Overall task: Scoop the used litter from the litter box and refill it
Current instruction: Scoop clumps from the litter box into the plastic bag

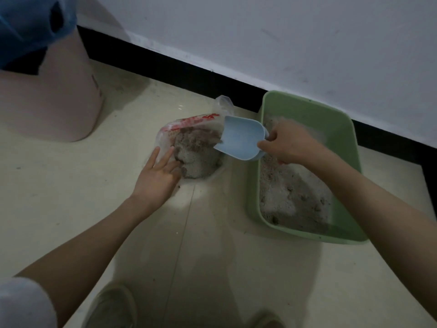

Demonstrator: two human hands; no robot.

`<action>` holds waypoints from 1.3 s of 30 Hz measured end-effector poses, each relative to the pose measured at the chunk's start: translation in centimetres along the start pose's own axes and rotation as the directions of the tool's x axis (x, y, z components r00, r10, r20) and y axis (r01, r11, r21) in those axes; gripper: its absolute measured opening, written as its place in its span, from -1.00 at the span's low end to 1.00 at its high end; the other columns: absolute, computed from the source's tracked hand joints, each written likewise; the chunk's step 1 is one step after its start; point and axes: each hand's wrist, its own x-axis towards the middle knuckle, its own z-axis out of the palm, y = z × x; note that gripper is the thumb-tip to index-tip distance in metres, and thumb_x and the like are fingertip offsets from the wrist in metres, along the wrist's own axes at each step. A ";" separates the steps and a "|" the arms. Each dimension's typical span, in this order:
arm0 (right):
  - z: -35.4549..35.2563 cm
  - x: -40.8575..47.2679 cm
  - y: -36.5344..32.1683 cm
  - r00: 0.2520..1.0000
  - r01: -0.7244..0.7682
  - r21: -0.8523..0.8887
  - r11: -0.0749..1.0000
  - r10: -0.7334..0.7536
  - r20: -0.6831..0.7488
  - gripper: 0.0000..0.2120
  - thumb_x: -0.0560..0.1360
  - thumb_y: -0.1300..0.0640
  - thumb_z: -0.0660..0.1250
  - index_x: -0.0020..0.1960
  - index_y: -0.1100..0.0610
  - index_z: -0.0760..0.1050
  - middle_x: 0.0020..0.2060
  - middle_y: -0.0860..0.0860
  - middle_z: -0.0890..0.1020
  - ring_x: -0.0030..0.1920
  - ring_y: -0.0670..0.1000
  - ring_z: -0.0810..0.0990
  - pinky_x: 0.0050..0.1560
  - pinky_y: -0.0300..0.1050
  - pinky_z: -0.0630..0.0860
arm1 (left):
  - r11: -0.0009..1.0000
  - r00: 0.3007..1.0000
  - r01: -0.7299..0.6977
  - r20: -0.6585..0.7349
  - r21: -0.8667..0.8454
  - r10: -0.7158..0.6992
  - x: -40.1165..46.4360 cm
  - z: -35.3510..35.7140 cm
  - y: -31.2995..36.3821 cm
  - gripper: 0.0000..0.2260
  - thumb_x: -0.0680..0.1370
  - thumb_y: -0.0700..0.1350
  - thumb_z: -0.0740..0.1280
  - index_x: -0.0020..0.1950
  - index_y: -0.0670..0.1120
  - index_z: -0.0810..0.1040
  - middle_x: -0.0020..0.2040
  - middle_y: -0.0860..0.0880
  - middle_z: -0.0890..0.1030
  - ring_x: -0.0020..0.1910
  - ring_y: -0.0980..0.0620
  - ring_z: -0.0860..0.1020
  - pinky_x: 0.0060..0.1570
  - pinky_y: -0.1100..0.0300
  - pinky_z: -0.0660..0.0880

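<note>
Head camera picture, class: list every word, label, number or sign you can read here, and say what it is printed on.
Nothing can be read.
Clear plastic bag of used litter: red print along its top edge, too blurred to read.
Pink plastic bin: small reddish marks on its side, too blurred to read.
Green plastic litter box and light blue plastic scoop: no print visible.

Matt plastic scoop [241, 140] & box [314, 110]; clear, prob. plastic bag [170, 136]; glossy floor [71, 197].
</note>
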 end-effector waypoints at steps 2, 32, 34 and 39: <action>0.0 -0.2 0.5 0.999 0.022 0.017 1.000 -0.022 -0.028 -0.68 0.52 0.12 0.25 -0.14 0.41 0.55 -0.48 0.13 0.40 -0.42 0.08 0.37 -0.27 -0.11 0.37 | 0.998 0.999 0.011 -0.046 -0.059 -0.014 0.0 -0.4 0.3 -0.89 0.30 -0.28 0.49 -0.24 -0.17 0.61 -0.09 -0.15 0.67 0.26 -0.23 0.47 0.39 -0.04 -0.06; 0.1 -6.0 22.7 0.837 -0.503 0.011 0.864 0.490 -0.244 -0.72 0.45 0.01 0.21 -0.26 0.18 0.55 -0.36 0.16 0.59 -0.29 0.19 0.59 -0.18 -0.01 0.56 | 0.938 0.945 -0.211 0.188 -0.275 0.268 5.5 -5.0 11.9 -0.30 0.49 0.23 -0.19 0.50 -0.16 0.10 0.52 -0.14 0.12 0.50 -0.09 0.06 0.44 0.01 0.04; 0.2 -6.5 24.1 0.828 -0.537 -0.067 0.841 0.510 -0.234 -0.72 0.45 0.01 0.23 -0.24 0.19 0.55 -0.39 0.14 0.58 -0.30 0.16 0.59 -0.26 -0.12 0.49 | 0.939 0.937 -0.209 0.219 -0.273 0.272 6.5 -4.6 13.5 -0.33 0.54 0.24 -0.17 0.52 -0.15 -0.02 0.54 -0.11 -0.03 0.52 -0.03 -0.09 0.48 0.03 -0.06; 1.0 -6.6 25.9 0.860 -0.508 -0.204 0.837 0.478 -0.179 -0.73 0.44 -0.06 0.27 -0.13 0.15 0.54 -0.28 0.11 0.59 -0.25 0.13 0.60 -0.21 -0.13 0.46 | 0.960 0.937 -0.108 0.296 -0.259 0.185 7.8 -3.4 14.5 -0.44 0.62 0.07 -0.05 0.52 -0.15 -0.16 0.54 -0.07 -0.20 0.50 0.02 -0.22 0.49 0.03 -0.12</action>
